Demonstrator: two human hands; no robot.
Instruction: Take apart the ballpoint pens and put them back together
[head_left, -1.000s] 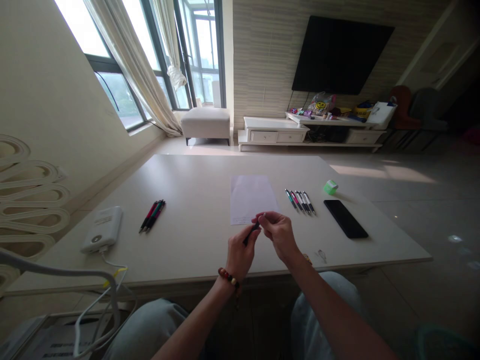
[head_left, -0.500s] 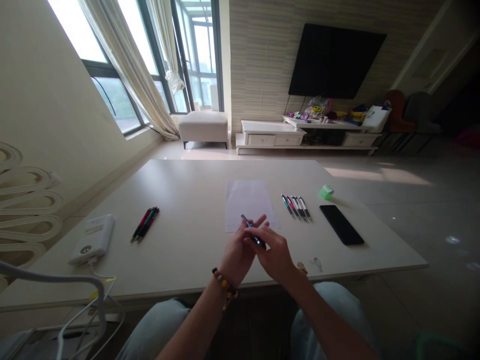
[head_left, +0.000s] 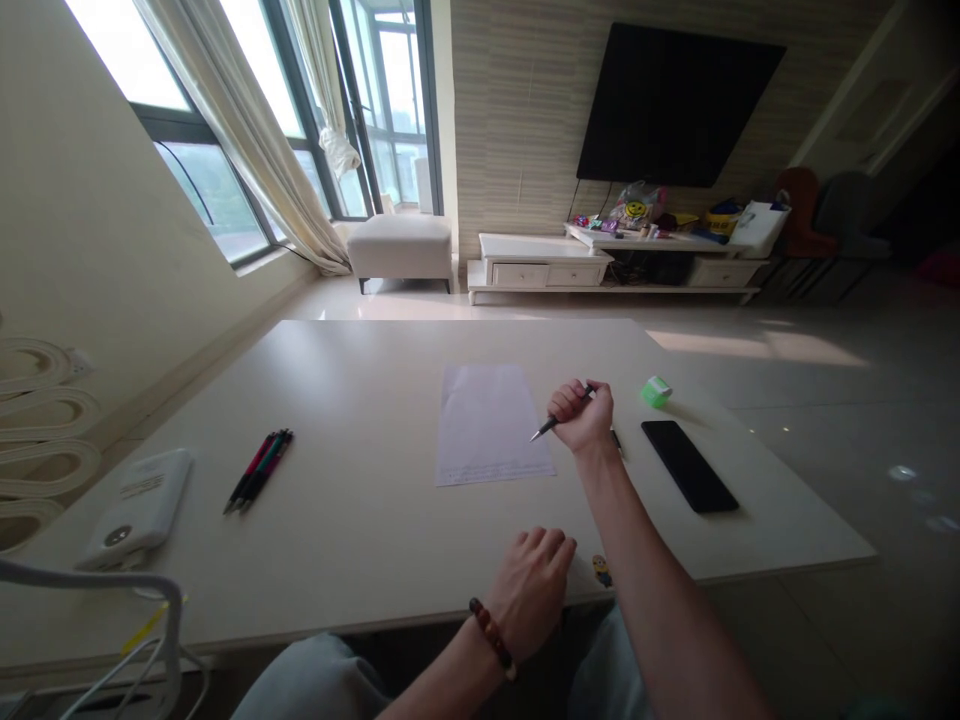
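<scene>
My right hand (head_left: 583, 415) is closed in a fist around a pen (head_left: 547, 428), just above the right edge of a white sheet of paper (head_left: 487, 420). The pen has a dark grip, and its silver tip points down and left. Behind that hand and wrist, the row of pens (head_left: 616, 443) is mostly covered. My left hand (head_left: 534, 578), with a beaded bracelet on the wrist, rests at the table's near edge. Its fingers are curled under, so anything inside is hidden. A small yellow cartoon figure (head_left: 601, 571) lies beside it.
Several dark-gripped pens (head_left: 259, 470) lie together on the left of the table (head_left: 360, 410). A white power bank (head_left: 139, 510) with a cable is farther left. A black phone (head_left: 688, 465) and a small green container (head_left: 655, 391) stand on the right.
My hands have come apart. The right moved forward and right with a pen in its fist; the left drew back to the near edge and turned back upward. The view shifted slightly.
</scene>
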